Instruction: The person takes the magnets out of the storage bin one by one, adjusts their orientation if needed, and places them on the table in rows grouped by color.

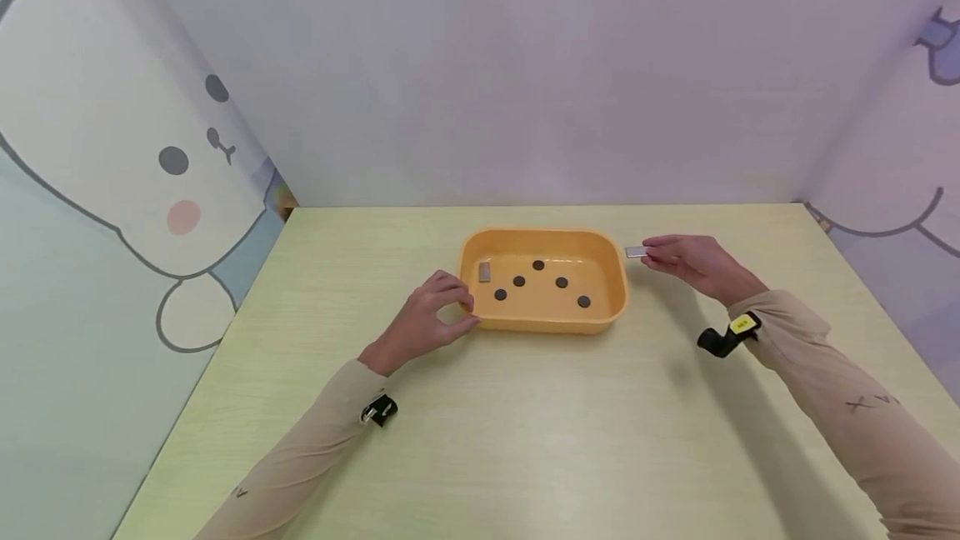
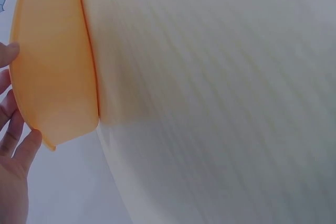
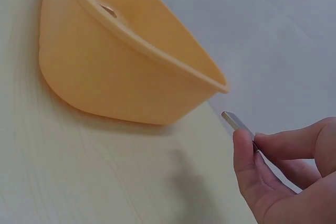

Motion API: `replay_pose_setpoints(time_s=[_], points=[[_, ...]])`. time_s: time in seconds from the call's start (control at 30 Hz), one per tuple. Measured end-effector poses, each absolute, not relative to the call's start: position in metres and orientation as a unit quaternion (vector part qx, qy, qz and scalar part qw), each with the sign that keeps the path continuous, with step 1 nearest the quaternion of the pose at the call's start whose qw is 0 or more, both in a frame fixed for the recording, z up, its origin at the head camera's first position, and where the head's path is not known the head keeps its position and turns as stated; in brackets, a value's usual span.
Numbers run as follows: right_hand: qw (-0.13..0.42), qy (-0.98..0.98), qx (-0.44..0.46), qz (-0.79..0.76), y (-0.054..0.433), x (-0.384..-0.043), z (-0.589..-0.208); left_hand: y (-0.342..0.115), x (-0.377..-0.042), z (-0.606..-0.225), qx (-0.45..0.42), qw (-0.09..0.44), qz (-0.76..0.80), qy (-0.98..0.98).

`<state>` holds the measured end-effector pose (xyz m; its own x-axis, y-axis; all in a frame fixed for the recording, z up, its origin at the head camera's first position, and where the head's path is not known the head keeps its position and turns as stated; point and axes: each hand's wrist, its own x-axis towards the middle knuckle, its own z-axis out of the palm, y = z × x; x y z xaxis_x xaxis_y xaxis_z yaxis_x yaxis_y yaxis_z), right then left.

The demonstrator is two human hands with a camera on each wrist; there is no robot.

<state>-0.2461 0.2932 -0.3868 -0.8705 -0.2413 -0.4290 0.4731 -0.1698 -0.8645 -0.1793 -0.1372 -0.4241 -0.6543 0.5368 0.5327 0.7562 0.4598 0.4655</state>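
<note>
Metallic strip (image 1: 635, 252): right hand (image 1: 696, 261) pinches it outside the tray (image 1: 547, 327), beyond its right edge; five discs (image 1: 519, 281), second strip (image 1: 484, 272) already inside; left hand (image 1: 429, 315) holds near-left corner.

Left arm (image 1: 258, 486): long beige fabric sleeve (image 1: 318, 432), stretched forward and inward | left bare hand (image 1: 423, 315): fingers curved, thumb lower and apart | right arm (image 1: 862, 407): matching creased sleeve (image 1: 806, 357), slanting forward and inward | right bare hand (image 1: 697, 262): thumb and fingertips pinching
</note>
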Motion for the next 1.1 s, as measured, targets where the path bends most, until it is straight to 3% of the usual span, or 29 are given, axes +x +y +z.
replay_pose_setpoints(time_s=[1.1], points=[[0.232, 0.604, 0.114, -0.753, 0.299, -0.250, -0.412, -0.138, -0.178, -0.423, -0.386, 0.161, -0.347, -0.839]])
